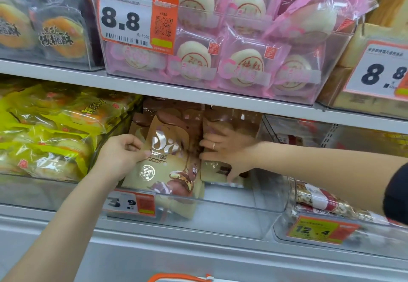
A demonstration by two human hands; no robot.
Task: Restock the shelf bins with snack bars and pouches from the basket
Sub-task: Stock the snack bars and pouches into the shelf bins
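One head-worn, wide-angle view, close to store shelving, facing forward and slightly down. The upper shelf (198,96) crosses the frame, tilted down to the right. Clear bins (220,206) on the lower shelf fill the middle. Both forearms reach in from the bottom and right edges. Straight lines bow toward the frame's edges.

- Your left hand (120,156) and its forearm are bare; you wear no sleeve, watch or band that shows along that arm.
- Your right hand (223,151) carries a thin, pale metallic ring (213,146) on one finger, probably the ring finger, though blur makes that hard to fix.
- Your right forearm is bare up to a dark sleeve (397,195), black or near it, which shows only at the picture's right edge.
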